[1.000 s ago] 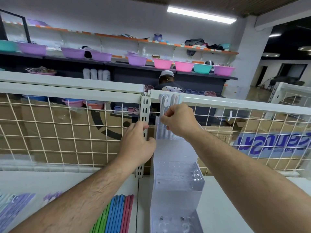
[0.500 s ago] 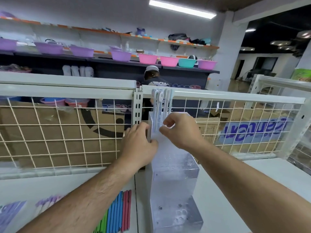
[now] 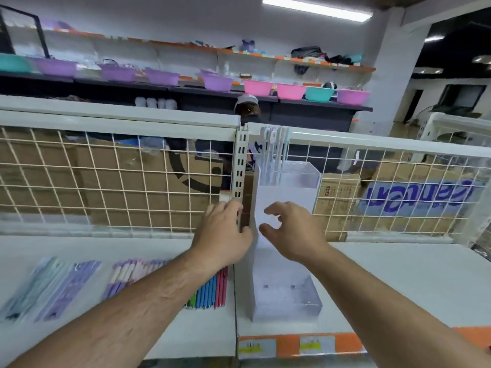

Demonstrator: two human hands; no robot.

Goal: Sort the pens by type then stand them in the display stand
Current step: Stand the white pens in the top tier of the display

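Note:
A clear stepped acrylic display stand [image 3: 285,301] stands on the white shelf against the wire-grid back panel. Several white pens [image 3: 273,152] stand upright in its top tier. My left hand [image 3: 225,235] hovers at the stand's left side by the slotted upright post, fingers relaxed and empty. In front of the stand's middle tier, my right hand [image 3: 289,232] has spread fingers that hold nothing. Coloured pens [image 3: 210,293] lie side by side on the shelf under my left forearm, with purple-and-white pens [image 3: 125,274] left of them.
Packets of purple and teal pens [image 3: 50,285] lie at the shelf's left. The slotted post [image 3: 241,166] and wire grid [image 3: 119,181] close off the back. Cardboard boxes sit behind the grid. A person's head [image 3: 247,107] shows beyond the rail. Orange price strip [image 3: 300,343] marks the shelf's front edge.
Both hands have let go of the white pens and dropped from the stand's top tier to its middle. The view has pulled back and tilted down.

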